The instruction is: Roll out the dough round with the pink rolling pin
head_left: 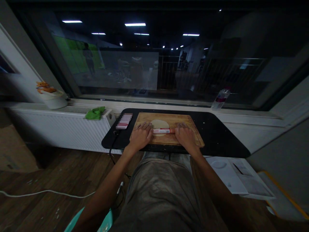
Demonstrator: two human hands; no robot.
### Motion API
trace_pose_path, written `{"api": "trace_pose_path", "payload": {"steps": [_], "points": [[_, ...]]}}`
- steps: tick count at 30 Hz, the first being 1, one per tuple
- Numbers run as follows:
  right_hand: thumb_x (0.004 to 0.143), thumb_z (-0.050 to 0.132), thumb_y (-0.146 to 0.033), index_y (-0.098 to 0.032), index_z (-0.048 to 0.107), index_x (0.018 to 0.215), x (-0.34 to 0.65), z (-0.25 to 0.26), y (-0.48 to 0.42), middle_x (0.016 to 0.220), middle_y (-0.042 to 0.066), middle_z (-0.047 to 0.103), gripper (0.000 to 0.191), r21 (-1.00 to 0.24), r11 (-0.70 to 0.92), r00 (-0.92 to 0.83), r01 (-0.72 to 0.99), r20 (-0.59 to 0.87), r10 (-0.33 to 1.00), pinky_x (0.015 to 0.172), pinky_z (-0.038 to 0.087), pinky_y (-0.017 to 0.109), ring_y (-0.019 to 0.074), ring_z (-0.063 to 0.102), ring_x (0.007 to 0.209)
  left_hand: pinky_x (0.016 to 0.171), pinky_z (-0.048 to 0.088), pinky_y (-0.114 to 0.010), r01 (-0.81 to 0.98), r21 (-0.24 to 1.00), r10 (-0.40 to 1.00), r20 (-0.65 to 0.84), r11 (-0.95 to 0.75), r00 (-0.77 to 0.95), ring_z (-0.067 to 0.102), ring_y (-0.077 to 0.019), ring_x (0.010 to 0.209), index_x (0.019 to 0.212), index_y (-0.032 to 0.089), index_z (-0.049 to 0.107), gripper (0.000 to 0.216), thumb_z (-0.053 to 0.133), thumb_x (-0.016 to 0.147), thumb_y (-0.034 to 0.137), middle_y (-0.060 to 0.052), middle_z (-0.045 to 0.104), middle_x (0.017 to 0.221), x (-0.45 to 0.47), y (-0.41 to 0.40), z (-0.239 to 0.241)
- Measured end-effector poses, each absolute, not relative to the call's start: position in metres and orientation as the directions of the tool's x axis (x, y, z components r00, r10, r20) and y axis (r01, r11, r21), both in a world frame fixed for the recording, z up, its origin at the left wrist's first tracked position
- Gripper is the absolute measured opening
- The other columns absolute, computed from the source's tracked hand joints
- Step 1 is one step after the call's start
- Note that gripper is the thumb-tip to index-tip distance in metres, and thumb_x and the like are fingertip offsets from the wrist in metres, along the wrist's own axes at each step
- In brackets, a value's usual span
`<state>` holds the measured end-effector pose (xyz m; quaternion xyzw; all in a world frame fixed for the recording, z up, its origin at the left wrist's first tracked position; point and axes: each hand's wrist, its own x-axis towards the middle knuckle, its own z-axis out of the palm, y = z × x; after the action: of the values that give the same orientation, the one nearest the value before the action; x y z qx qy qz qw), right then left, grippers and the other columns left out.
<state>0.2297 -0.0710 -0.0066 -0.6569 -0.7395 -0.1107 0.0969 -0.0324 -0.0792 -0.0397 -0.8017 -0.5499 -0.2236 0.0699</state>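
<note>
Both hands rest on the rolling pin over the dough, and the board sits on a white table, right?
No: the head view shows the table is black, not white. The left hand and right hand do rest on the rolling pin over the dough, on the board.

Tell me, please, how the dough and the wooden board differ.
The dough is round and pale; the wooden board is rectangular and brown. The dough is smaller and lies on it, under the rolling pin; the board rests on the black table. Both lie flat.
</note>
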Motion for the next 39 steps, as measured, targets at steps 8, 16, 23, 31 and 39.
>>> {"api": "trace_pose_path", "payload": {"steps": [8, 16, 23, 31, 39], "points": [[0.115, 0.036, -0.019, -0.006, 0.078, 0.136, 0.239, -0.025, -0.075, 0.149, 0.023, 0.075, 0.048, -0.041, 0.170, -0.145, 0.985, 0.354, 0.924, 0.125, 0.047, 0.040, 0.0309, 0.066, 0.147, 0.142, 0.036, -0.056, 0.914, 0.123, 0.843, 0.448, -0.387, 0.297, 0.053, -0.0302, 0.164, 0.156, 0.025, 0.069, 0.048, 0.040, 0.118, 0.032, -0.008, 0.063, 0.170, -0.032, -0.098, -0.040], [0.114, 0.037, -0.019, -0.005, 0.073, 0.147, 0.242, -0.035, -0.077, 0.154, 0.022, 0.074, 0.051, -0.080, 0.193, -0.148, 0.978, 0.387, 0.910, 0.129, 0.045, 0.041, 0.0302, 0.060, 0.155, 0.140, 0.039, -0.055, 0.911, 0.112, 0.833, 0.461, -0.396, 0.306, 0.055, -0.0302, 0.163, 0.156, 0.024, 0.070, 0.049, 0.040, 0.118, 0.033, -0.008, 0.067, 0.167, -0.032, -0.109, -0.040], [0.114, 0.038, -0.018, -0.006, 0.073, 0.149, 0.242, -0.035, -0.084, 0.155, 0.019, 0.073, 0.051, -0.097, 0.186, -0.138, 0.978, 0.376, 0.916, 0.129, 0.046, 0.041, 0.0311, 0.060, 0.155, 0.143, 0.036, -0.054, 0.907, 0.133, 0.828, 0.476, -0.400, 0.296, 0.054, -0.0291, 0.164, 0.157, 0.023, 0.069, 0.048, 0.044, 0.117, 0.032, -0.007, 0.066, 0.168, -0.031, -0.121, -0.044], [0.114, 0.038, -0.020, -0.005, 0.075, 0.145, 0.245, -0.034, -0.084, 0.154, 0.021, 0.074, 0.050, -0.070, 0.226, -0.186, 0.972, 0.367, 0.912, 0.128, 0.045, 0.041, 0.0319, 0.062, 0.152, 0.143, 0.036, -0.055, 0.902, 0.165, 0.827, 0.489, -0.399, 0.276, 0.050, -0.0291, 0.167, 0.159, 0.026, 0.068, 0.048, 0.046, 0.117, 0.033, -0.004, 0.063, 0.170, -0.029, -0.131, -0.051], [0.115, 0.035, -0.019, -0.007, 0.077, 0.140, 0.240, -0.024, -0.064, 0.151, 0.021, 0.075, 0.050, -0.057, 0.245, -0.211, 0.968, 0.347, 0.914, 0.128, 0.042, 0.040, 0.0297, 0.066, 0.144, 0.142, 0.034, -0.057, 0.905, 0.156, 0.830, 0.482, -0.396, 0.280, 0.049, -0.0298, 0.167, 0.159, 0.027, 0.067, 0.049, 0.042, 0.118, 0.037, -0.005, 0.065, 0.168, -0.031, -0.098, -0.044]]}}
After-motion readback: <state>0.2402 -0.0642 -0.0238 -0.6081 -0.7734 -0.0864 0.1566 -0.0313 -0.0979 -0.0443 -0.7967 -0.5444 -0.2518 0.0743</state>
